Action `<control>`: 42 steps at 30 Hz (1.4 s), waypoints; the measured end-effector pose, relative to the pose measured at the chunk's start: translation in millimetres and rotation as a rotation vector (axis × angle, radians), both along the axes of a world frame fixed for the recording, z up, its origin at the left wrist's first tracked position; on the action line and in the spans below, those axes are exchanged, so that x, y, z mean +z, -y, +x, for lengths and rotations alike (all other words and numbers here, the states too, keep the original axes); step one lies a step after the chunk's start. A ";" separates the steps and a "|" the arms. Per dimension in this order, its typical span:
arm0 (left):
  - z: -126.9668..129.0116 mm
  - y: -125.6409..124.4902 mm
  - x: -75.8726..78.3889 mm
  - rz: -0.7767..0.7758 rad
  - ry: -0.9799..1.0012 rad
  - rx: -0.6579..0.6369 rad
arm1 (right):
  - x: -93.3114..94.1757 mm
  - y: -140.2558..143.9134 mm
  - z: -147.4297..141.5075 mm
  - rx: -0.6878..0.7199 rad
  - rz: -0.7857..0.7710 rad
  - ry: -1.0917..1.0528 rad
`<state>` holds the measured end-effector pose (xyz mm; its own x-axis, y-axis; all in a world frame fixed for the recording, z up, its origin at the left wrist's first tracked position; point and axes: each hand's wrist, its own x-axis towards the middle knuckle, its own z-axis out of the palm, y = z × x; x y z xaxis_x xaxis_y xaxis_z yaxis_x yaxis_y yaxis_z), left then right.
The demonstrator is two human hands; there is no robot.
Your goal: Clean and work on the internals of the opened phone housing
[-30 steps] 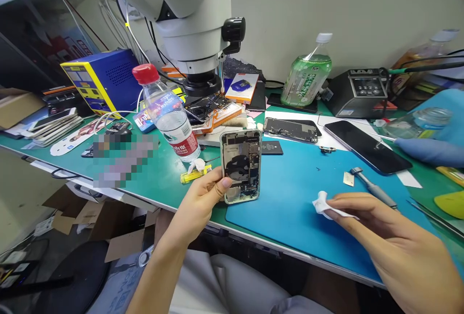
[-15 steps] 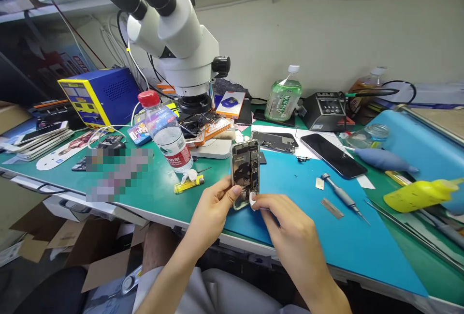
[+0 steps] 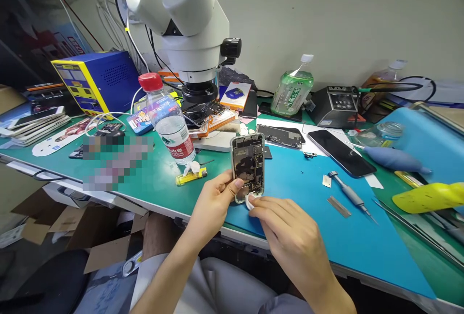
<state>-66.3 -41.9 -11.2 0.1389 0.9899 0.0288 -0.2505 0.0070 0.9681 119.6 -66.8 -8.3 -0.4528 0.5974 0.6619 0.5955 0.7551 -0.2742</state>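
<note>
An opened phone, its circuit board and inner parts bare, is tilted up over the front of the blue mat. My left hand is closed on its left edge, thumb across the lower corner. Pinched in the fingers of my right hand is a small white wad that looks like tissue, pressed at the phone's bottom edge. To the left lie a yellow lighter and a crumpled white scrap.
A water bottle and a microscope stand behind my left hand. On the right are a black phone, a grey screwdriver, a blue air blower and a yellow bottle. A detached screen lies behind the mat.
The white wad in my right hand has shifted slightly left along the phone's bottom edge. The phone has turned a little to face me more. The camera view has tipped downward.
</note>
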 end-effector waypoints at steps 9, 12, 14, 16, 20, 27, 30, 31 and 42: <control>-0.7 -1.6 1.9 0.005 0.096 -0.036 | 1.7 -0.5 -3.8 0.070 -0.026 0.006; -0.5 -0.6 2.3 0.001 0.085 -0.034 | 2.1 1.3 -2.1 0.050 -0.057 -0.108; -0.2 -0.3 2.7 0.004 0.081 -0.031 | 3.1 2.3 -3.9 0.029 -0.063 -0.144; 0.0 -0.4 3.4 0.012 0.081 -0.026 | 3.9 2.7 -8.5 0.060 -0.074 -0.131; 0.3 -1.7 3.9 0.021 0.090 -0.021 | 3.0 2.1 -19.1 0.104 -0.056 -0.046; 0.0 -1.8 3.7 0.028 0.110 -0.039 | 2.5 2.5 -24.9 0.045 -0.071 -0.001; -0.8 -0.8 5.8 0.034 0.105 -0.038 | 2.5 4.6 -29.8 0.004 -0.073 0.028; -1.1 -0.6 6.5 0.035 0.100 -0.038 | 2.1 5.3 -31.7 -0.009 -0.068 0.040; -2.5 -1.1 1.3 0.036 0.053 -0.045 | 3.0 8.5 -40.9 -0.059 -0.069 0.060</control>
